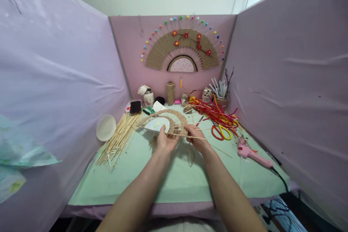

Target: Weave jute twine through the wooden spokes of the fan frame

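One half-round twine-and-stick fan is held above the middle of the table, the left hand clamped on its straight edge, likely to steady it, the right hand pinching its right end, perhaps to keep that side level. Pale green cloth covers the table; lilac fabric panels enclose three sides, a larger flowered fan displayed behind.

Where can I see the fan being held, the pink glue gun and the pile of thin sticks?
Held fan [158, 124]: head view, on its pale patterned panel.
Pink glue gun [256, 157]: head view, on its pink casing.
Thin sticks [121, 136]: head view, around the middle of the pile.
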The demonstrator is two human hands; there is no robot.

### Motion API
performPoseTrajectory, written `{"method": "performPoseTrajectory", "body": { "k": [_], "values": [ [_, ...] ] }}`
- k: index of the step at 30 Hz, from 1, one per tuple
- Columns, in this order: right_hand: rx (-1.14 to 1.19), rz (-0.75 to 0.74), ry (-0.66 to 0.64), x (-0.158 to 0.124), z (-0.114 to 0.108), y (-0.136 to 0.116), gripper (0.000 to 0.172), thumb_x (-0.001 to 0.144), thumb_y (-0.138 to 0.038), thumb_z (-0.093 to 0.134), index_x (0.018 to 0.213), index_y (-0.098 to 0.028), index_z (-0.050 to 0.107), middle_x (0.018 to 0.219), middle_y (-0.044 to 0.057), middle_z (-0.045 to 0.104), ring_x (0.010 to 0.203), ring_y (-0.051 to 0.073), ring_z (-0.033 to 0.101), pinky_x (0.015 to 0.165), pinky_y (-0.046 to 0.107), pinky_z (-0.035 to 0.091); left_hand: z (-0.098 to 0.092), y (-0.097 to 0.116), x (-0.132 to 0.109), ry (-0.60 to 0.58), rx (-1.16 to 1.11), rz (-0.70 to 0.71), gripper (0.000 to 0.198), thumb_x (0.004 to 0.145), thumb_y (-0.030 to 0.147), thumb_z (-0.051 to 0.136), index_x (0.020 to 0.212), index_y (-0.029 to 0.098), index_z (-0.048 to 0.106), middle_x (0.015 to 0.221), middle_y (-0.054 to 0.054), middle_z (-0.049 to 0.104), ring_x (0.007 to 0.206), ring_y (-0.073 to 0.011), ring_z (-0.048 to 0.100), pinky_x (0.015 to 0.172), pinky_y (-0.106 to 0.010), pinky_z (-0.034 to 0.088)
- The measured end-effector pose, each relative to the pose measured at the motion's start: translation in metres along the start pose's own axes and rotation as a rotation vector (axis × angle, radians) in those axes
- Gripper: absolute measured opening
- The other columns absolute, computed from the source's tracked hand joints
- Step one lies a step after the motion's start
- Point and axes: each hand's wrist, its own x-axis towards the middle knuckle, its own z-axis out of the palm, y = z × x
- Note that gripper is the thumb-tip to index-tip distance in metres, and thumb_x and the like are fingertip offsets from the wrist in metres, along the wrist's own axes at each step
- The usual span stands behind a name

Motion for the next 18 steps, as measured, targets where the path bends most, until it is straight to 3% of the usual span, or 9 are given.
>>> {"method": "performPoseTrajectory", "body": {
  "k": [3,9,14,18],
  "values": [
    [0.045,-0.036,-0.044,-0.002,-0.001,-0.004,0.038,0.065,-0.047,0.071,0.059,-0.019,0.047,0.045,-0.009,0.032,0.039,0.005,0.022,0.039,0.022,0.015,0.007,0.005,-0.001,-0.105,0.019,0.027,0.022,0.091,0.023,0.046,0.107,0.012,0.057,0.085,-0.011,0.069,0.078,-0.0209,0.069,0.07,-0.034,0.058],
    [0.116,-0.038,-0.297,-0.014,-0.003,-0.016,0.047,0.06,-0.057,0.076,0.064,-0.019,0.05,0.053,-0.008,0.028,0.047,0.006,0.019,0.044,0.022,0.016,0.017,0.022,0.003,-0.238,0.069,0.063,0.022,0.092,0.02,0.048,0.107,0.009,0.06,0.079,-0.011,0.071,0.075,-0.0185,0.07,0.071,-0.029,0.058],
    [0.055,0.033,-0.381,-0.016,-0.005,-0.013,0.042,0.067,-0.057,0.073,0.069,-0.018,0.055,0.054,-0.009,0.023,0.048,0.006,0.014,0.046,0.021,0.013,0.006,0.03,0.016,-0.276,0.009,0.049,0.024,0.094,0.019,0.045,0.109,0.009,0.06,0.08,-0.01,0.071,0.075,-0.0168,0.07,0.07,-0.026,0.058],
    [-0.086,0.049,-0.385,-0.015,-0.005,-0.006,0.035,0.071,-0.047,0.073,0.066,-0.016,0.057,0.057,-0.006,0.035,0.048,0.005,0.02,0.046,0.021,0.014,-0.006,0.033,0.017,-0.306,-0.023,0.049,0.02,0.093,0.018,0.047,0.104,0.009,0.061,0.081,-0.011,0.071,0.076,-0.0169,0.07,0.069,-0.025,0.058]
  ]
}}
